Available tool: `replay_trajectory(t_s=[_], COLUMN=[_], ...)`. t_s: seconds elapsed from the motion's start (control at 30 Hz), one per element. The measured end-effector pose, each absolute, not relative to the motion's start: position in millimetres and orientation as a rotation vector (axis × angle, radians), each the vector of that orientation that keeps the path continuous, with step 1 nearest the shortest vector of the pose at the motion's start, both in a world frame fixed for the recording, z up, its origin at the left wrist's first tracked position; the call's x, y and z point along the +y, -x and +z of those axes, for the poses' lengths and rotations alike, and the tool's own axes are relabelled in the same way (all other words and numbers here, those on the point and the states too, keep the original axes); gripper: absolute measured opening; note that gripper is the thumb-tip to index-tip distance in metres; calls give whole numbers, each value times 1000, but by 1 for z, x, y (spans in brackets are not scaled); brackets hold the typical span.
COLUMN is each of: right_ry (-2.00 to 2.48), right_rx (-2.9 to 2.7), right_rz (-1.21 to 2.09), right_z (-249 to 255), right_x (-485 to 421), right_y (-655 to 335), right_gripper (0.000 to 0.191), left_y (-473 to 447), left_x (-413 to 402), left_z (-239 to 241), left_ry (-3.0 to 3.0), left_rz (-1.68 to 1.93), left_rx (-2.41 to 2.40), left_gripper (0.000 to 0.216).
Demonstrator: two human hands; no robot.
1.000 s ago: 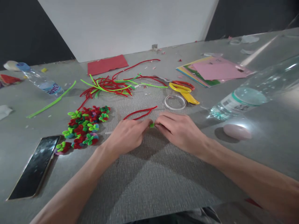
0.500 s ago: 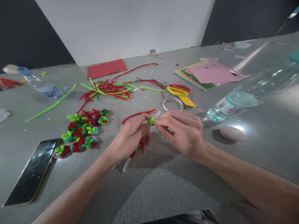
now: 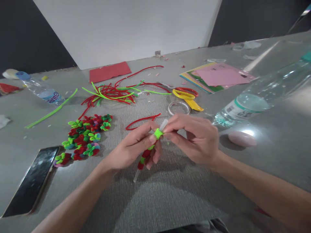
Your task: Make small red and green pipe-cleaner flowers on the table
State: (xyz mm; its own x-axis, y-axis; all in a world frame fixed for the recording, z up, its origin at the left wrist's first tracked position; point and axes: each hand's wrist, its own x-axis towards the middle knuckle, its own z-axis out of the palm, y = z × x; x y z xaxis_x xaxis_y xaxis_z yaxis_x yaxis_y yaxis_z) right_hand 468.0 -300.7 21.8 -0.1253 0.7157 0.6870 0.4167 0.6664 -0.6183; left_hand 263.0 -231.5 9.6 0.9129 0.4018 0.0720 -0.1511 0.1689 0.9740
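Observation:
A clear plastic tube (image 3: 136,176), wrapped in red and bright green pipe cleaner, slants between my hands over the table. My left hand (image 3: 137,145) is closed around its middle, the thumb pressing near the top green coil (image 3: 158,133). With thumb and index finger pinched, my right hand (image 3: 194,137) holds the green pipe cleaner at the right side of that coil. The pinched end itself is hidden by the fingertips. Just beyond my hands lies a bent red pipe cleaner (image 3: 139,121).
Pipe-cleaner flowers (image 3: 81,139) and a phone (image 3: 31,181) lie left. Behind are a pile of red and green pipe cleaners (image 3: 111,94), a tape roll (image 3: 179,108) and yellow-handled scissors (image 3: 187,95). Right stand a large bottle (image 3: 245,106) and a pinkish oval object (image 3: 242,139).
The tube has turned so more of its red and green bands show. My left fingers have shifted lower along it, and my right hand has moved slightly right, still pinching the green pipe cleaner.

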Motion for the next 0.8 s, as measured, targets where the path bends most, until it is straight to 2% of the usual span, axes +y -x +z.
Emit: replay_trajectory(t_s=[0.1,0.23,0.4,0.5,0.7,0.8], right_ry=[908,950,1044,1185,1329,1338], right_rx=[-1698,-1613,-1541,-1454,-1369,-1304], right_rz=[692,1205,1558,1594,1427,1418], right_z=[27,33,28,20,8,9], right_x=[-296,-293,-290,-287,-287,-288], right_y=[-474,-481,-485,-485,-484,-482], right_gripper=[8,14,21,22,31,25], left_y=[-257,-249,-244,-244,-248,-248], left_x=[-224,-214,-208,-208,-210,-211], left_z=[16,30,33,25,13,12], left_ry=[-1506,-1941,-2554,-2808,-3031,-3086], left_rz=[407,352,383,384,439,456], left_rx=[192,200,230,283,421,457], left_gripper=[16,19,21,23,26,24])
